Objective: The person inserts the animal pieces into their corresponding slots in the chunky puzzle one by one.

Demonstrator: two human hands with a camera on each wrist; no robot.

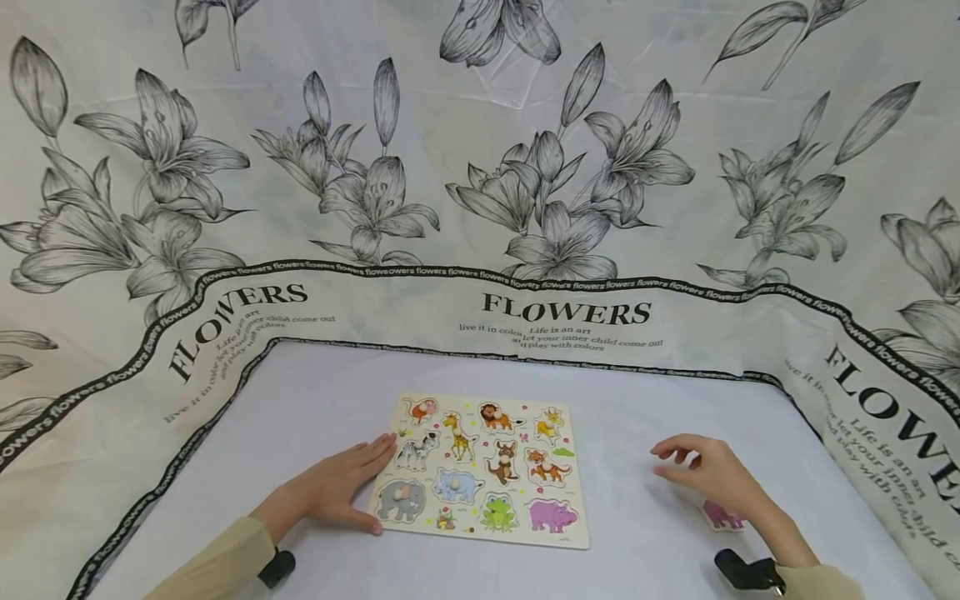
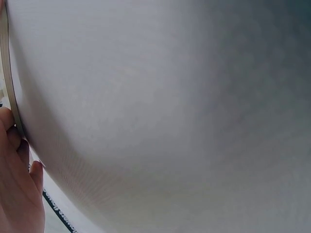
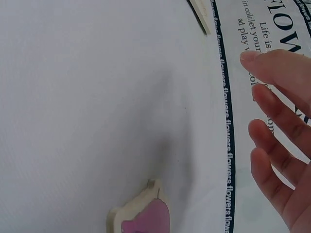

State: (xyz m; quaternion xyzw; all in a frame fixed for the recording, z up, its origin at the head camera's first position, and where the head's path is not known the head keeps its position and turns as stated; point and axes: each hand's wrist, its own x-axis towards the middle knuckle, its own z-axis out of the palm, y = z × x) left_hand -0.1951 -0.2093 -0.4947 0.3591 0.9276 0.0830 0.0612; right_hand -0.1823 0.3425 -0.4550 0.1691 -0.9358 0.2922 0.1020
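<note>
Wooden animal puzzle board [image 1: 480, 471] with colourful pegged pieces, left hand [image 1: 341, 487] flat against its edge, right hand [image 1: 708, 471] hovering loosely curled, empty, above pink piece [image 1: 722, 516]

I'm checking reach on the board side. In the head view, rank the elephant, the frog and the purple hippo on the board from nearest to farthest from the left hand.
From the left hand:
1. Elephant, bottom-left corner of the board, beside the thumb.
2. Frog, bottom row, middle.
3. Purple hippo, bottom-right corner.
</note>
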